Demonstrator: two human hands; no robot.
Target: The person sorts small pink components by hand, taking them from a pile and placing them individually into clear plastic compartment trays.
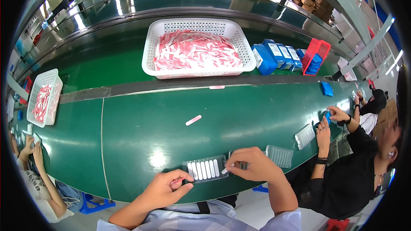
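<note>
In front of me on the green work surface lies a transparent slotted plastic tray (208,179), with several white round-ended strips (209,169) standing side by side in it. At the tray's left end, my left hand (165,188) is closed around pink strips, mostly hidden by the fingers. My right hand (253,164) pinches one small white strip (224,171) over the tray's right end. Just right of that hand is another transparent slotted tray (279,156). A single pink-and-white strip (193,120) lies farther off on the green surface.
A large white basket (150,55) heaped with pink-and-white strips stands beyond, with blue packs (274,55) and a red basket (316,55) beside it. A smaller white basket (55,98) is at left. Co-workers' hands are busy at both sides; a filled tray (304,136) lies near the right one.
</note>
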